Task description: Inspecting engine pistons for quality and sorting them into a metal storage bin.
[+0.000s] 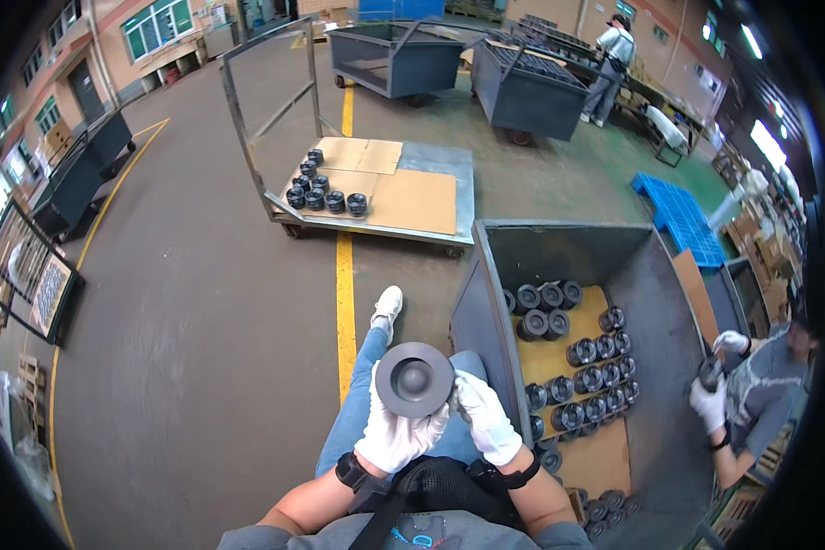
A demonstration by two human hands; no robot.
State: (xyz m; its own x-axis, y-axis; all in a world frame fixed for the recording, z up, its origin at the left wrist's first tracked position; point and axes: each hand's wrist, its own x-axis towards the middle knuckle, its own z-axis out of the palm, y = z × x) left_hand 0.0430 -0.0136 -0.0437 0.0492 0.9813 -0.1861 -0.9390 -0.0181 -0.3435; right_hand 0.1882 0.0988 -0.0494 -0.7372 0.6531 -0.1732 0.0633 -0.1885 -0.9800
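1. While the left hand (400,436) cups the part (413,378) from its near side and beneath, the right hand (488,420) meets its right edge, so both hands are together on it.
2. It is held up in front of the body, over the lap and left of the bin (568,249), with its round, matt grey face and rounded centre turned upward.
3. It looks like solid metal, so I judge it fairly heavy for its size; a palm underneath suits it better than a fingertip pinch.
4. It should be stiff throughout, giving nothing under a squeeze. Breakage seems unlikely, though a knock against the bin's wall might mark the rim.
5. The face looks smooth and could slide under the gloves, more so if there is oil on it.
6. The best hold is probably round the outer side wall, thumb and fingers opposed, leaving the face uncovered. The similar parts in the bin (560,389) and on the cart (335,202) show such side walls, some with grooves.
7. With the right fingers partly hidden behind the rim, I cannot tell whether they grip or merely steady it.
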